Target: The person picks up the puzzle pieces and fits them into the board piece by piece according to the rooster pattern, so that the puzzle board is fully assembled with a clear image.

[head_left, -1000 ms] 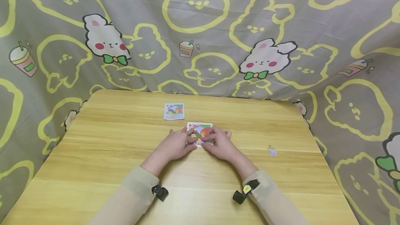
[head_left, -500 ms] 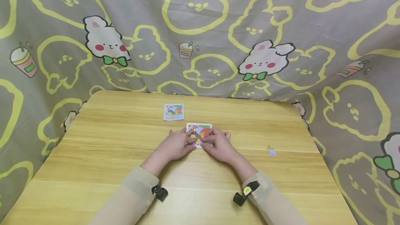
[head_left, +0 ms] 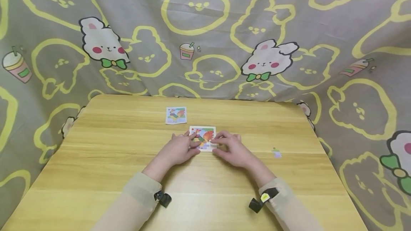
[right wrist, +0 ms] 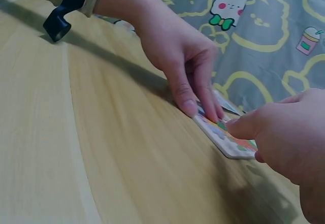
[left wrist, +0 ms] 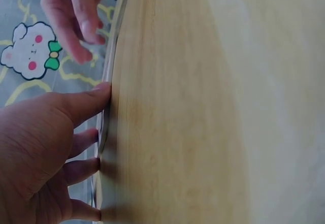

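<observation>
A jigsaw puzzle with a rooster picture lies in its white-rimmed tray on the table, a pale bare patch at its lower right. My left hand rests at the puzzle's left side, fingertips on the picture and thumb at the front edge. In the right wrist view, that left hand presses down onto the puzzle. My right hand hovers at the puzzle's right edge, its fingers loosely bent and nothing showing between them. The left wrist view shows this right hand above the left hand.
Behind the puzzle lies a small card with the same rooster picture. A loose puzzle piece lies to the right on the wooden table. A patterned curtain hangs around the table's back and sides.
My right hand has drawn back to the right, uncovering the puzzle's right part and its pale patch. My left hand stays on the puzzle. The head view has shifted slightly.
</observation>
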Motion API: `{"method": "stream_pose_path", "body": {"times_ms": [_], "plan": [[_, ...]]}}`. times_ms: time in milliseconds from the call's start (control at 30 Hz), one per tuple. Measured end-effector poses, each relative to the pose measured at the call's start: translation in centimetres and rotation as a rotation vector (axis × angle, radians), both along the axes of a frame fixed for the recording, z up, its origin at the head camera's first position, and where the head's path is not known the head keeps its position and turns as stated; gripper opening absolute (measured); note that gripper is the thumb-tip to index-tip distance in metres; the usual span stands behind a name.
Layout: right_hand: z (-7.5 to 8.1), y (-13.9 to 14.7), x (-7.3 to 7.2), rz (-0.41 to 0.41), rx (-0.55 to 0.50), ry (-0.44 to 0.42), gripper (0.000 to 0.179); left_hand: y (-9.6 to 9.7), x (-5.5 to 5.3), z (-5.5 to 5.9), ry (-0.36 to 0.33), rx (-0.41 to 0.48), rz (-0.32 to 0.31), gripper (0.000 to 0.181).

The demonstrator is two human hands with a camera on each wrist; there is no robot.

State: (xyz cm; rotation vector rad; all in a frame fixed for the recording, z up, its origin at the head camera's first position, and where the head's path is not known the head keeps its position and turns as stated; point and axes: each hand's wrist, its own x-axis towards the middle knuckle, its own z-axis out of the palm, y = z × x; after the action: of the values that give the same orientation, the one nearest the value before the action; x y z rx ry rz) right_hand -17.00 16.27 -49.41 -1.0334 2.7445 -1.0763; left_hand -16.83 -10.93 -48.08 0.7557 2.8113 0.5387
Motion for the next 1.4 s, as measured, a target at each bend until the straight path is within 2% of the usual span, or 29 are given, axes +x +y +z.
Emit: {"method": "stream_pose_path", "body": {"times_ms": [400, 633, 900, 1133, 1267, 1400], "plan": [[0.9, 5.7, 1.0, -0.065, -0.041, 0.082, 0.030, 0.0, 0.0, -0.1, 0.030, -0.012, -0.020, 0.039], [0.8, 9.3, 1.6, -0.119, -0.059, 0.148, 0.030, 0.0, 0.1, -0.2, 0.034, 0.002, -0.013, 0.040], [0.6, 13.2, 2.3, -0.189, -0.035, 0.141, 0.033, 0.0, 0.1, -0.3, 0.026, -0.004, 0.004, 0.039], [0.3, 16.3, 3.2, -0.231, 0.017, 0.151, 0.037, 0.0, 0.0, -0.4, 0.044, -0.027, 0.004, 0.038], [0.0, 17.7, 3.7, -0.274, 0.042, 0.124, 0.038, 0.0, 0.0, -0.3, 0.054, -0.039, -0.001, 0.038], [-0.3, 18.6, 4.3, -0.310, 0.065, 0.086, 0.037, -0.1, 0.1, -0.3, 0.093, -0.068, -0.017, 0.039]]}}
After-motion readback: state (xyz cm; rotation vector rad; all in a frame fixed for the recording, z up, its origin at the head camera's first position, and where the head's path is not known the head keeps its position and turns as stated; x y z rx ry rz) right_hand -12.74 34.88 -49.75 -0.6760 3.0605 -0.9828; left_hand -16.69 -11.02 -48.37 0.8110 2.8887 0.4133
